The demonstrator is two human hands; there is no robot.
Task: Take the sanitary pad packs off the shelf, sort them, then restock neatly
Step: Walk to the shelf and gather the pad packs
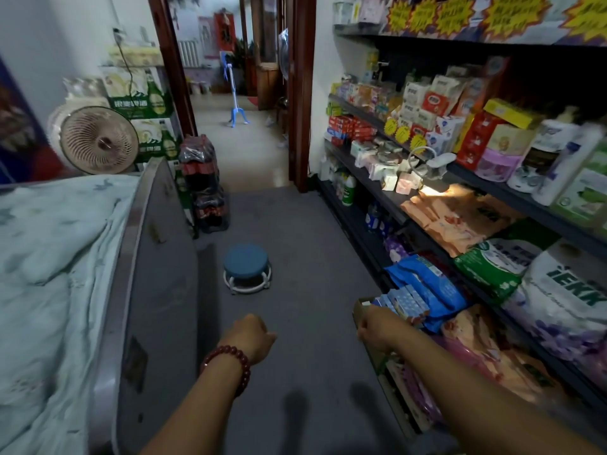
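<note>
Sanitary pad packs lie on the dark shelving to my right: orange packs [456, 221] on a middle shelf, blue packs [430, 284] lower down, and pink-orange packs [483, 353] below those. A cardboard box [381, 366] stands on the floor against the shelves with small blue packs [404, 300] and purple packs [417, 392] in it. My right hand [374, 326] is at the box's near top corner, its fingers curled over the rim. Over the grey floor my left hand [253, 336], with a red bead bracelet on the wrist, hangs with loosely curled fingers and holds nothing.
A small blue round stool [247, 267] stands in the aisle ahead. A grey chest freezer [154, 257] under a pale cloth fills the left side, with a fan [98, 141] and stacked bottle packs [203, 178] beyond it. Large tissue packs [558, 297] sit on the right shelf. A doorway [243, 133] opens ahead.
</note>
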